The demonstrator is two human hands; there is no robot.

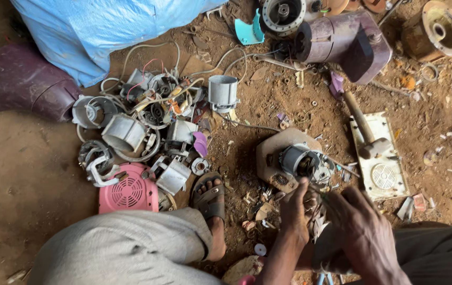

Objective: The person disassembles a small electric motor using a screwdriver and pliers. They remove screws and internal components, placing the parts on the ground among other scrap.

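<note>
My left hand (295,208) and my right hand (360,224) are close together low in the view, both gripping a small grey metal part (315,221) with wires between them. Much of the part is hidden by my fingers. Just above my hands a small electric motor (300,160) lies on a rounded wooden block (273,150) on the dirt ground.
A heap of motor housings and wires (146,121) and a pink vented cover (128,191) lie at the left by my sandalled foot (210,198). A hammer (365,132) rests on a white panel (387,177). Maroon motor body (350,42), blue sheet (99,26) behind.
</note>
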